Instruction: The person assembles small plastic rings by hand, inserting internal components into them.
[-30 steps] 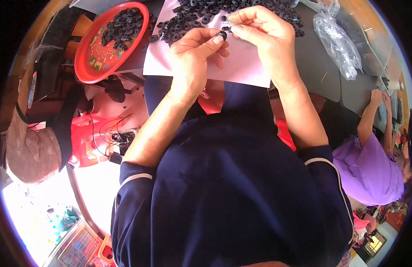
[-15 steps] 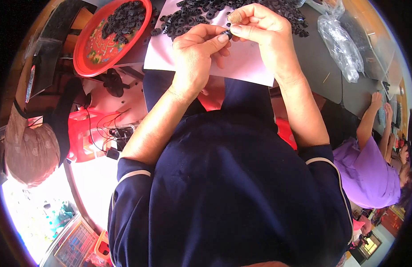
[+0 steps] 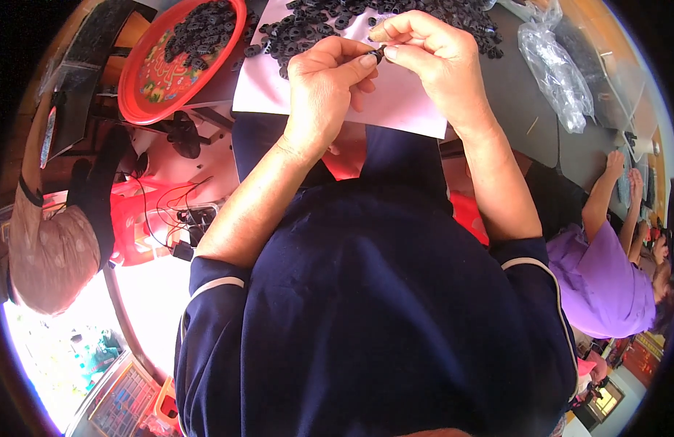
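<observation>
My left hand is closed, pinching a small black plastic part between thumb and forefinger above a pink sheet. Close by on the right is my right hand, its thumb tip at the end of that part. The right forefinger reaches out above the thumb, with a gap between them. Just beyond both hands, a heap of similar black parts covers the far side of the sheet. The exact shape of the held part is too small to tell.
A red round tray with more black parts stands at the far left. Clear plastic bags lie on the grey table to the right. A person in purple sits at the right; another in brown is at the left.
My right thumb and forefinger have moved slightly apart, and the thumb has shifted a little right. The left hand keeps its pinch on the black part. The brown-clothed person has moved slightly.
</observation>
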Available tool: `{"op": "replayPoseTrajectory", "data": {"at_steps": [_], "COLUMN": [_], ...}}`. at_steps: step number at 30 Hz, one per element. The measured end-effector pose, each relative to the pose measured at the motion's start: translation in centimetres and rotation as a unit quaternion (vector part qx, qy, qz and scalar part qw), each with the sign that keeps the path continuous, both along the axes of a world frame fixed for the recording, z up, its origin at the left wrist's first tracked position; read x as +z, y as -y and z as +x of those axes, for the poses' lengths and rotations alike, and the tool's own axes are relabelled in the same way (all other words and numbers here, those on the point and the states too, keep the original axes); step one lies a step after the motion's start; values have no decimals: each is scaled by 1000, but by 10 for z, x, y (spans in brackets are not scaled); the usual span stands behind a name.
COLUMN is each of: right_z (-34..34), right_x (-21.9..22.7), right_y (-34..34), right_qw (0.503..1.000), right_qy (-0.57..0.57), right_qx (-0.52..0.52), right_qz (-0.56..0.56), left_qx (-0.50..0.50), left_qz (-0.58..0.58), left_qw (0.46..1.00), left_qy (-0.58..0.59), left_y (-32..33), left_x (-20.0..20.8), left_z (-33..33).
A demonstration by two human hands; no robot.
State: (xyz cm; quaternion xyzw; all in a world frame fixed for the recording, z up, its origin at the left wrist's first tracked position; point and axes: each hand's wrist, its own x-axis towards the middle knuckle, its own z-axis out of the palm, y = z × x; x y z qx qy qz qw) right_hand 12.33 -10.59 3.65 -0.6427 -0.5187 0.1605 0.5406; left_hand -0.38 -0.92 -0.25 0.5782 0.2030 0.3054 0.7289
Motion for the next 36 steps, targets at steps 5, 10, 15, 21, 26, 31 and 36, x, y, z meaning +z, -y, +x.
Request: {"op": "replayPoseTrajectory", "data": {"at_steps": [5,10,15,21,26,31,36], "right_z": [5,3,3,-2,-10,-9,-11], "right_x": [-3,-1,-7,-5,-7,-22,-28], "right_y": [-5,-4,-5,-3,-8,-9,-9], "right_qw": [1000,999,999,994,980,950,957], "right_qy": [-14,31,25,107,183,285,242], "right_qx": [8,-19,-22,-36,-58,-92,-86], "right_qz": [-10,-16,-12,14,53,93,133], "left_qx": [-2,11,23,52,71,119,119], "left_qz": [22,17,32,66,98,165,161], "left_qw": [1000,999,998,996,992,979,979], "left_qy": [-17,-30,-43,-29,-17,-17,-21], "left_y": [1,4,7,11,10,13,10], "left_x": [0,3,2,-6,-13,-16,-20], "left_z": [0,1,3,7,10,16,14]}}
